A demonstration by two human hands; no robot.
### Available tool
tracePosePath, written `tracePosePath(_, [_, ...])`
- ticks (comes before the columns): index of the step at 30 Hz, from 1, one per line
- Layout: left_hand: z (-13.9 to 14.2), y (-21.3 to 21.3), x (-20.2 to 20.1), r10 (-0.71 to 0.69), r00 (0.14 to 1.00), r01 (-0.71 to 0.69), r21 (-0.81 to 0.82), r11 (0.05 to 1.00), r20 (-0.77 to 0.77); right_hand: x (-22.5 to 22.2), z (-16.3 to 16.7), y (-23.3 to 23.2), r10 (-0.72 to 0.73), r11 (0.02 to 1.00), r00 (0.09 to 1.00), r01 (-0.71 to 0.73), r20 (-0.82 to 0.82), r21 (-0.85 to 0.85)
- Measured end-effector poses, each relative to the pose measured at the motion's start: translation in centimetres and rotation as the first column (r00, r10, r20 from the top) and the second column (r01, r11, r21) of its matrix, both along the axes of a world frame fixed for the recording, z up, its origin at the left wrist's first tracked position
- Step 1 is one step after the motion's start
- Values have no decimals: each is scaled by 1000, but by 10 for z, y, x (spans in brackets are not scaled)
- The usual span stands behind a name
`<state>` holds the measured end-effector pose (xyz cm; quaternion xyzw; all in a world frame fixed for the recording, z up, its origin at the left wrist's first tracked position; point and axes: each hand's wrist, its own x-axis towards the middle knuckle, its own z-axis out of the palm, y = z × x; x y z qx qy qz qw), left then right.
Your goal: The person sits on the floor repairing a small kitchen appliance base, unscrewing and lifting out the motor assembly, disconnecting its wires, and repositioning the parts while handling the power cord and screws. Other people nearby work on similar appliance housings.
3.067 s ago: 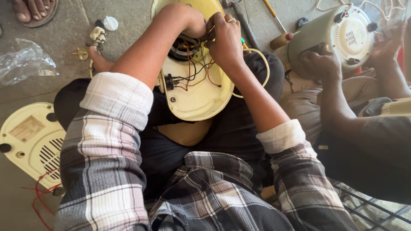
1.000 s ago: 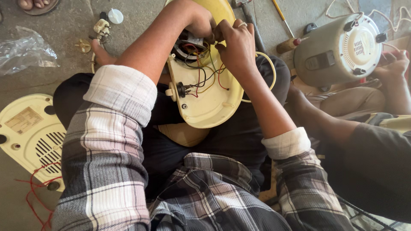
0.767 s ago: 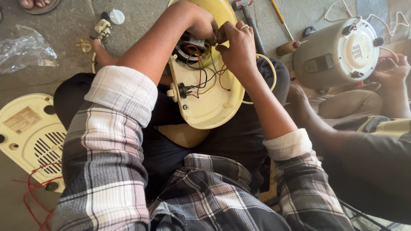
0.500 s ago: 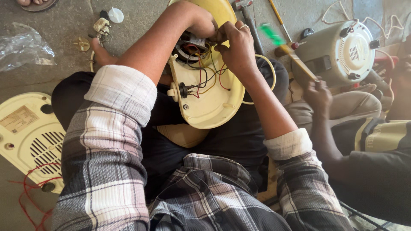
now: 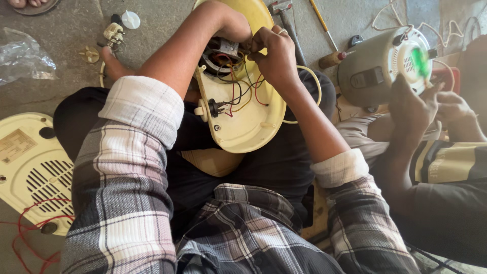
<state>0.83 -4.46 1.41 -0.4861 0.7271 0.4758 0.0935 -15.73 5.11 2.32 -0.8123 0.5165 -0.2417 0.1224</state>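
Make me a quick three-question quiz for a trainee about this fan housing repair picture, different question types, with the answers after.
1. True or false: both of the person's hands are at the motor end of the cream housing.
2. Multiple choice: where does the vented cream cover lie? A) on the person's lap B) on the floor to the person's left C) in the co-worker's hands
3. Fill in: the co-worker beside the person holds a grey ____ unit.

Key
1. True: the left hand and right hand meet at the motor and its wires.
2. B
3. motor
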Motion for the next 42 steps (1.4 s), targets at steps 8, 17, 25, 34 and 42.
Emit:
tracePosePath(8, [3,3,2,52,998,-50,58,997,-31,0,1,3,6,1000,999,-7,-48,-29])
tracePosePath(17, [4,5,1,94,995,-88,127,988,-35,-2,0,2,6,1000,999,-7,-43,-22])
tracePosePath(25, [3,2,-1,0,998,9,160,987,-58,0,8,1,53,998,996,-56,-69,-43])
tracePosePath(34, [4,8,3,50,996,-49,14,999,-78,7,8,14,26,967,938,-112,-344,-231])
tracePosePath(42, [21,14,9,121,992,-118,60,991,-43,19,3,24,-166,971,881,68,-442,-229])
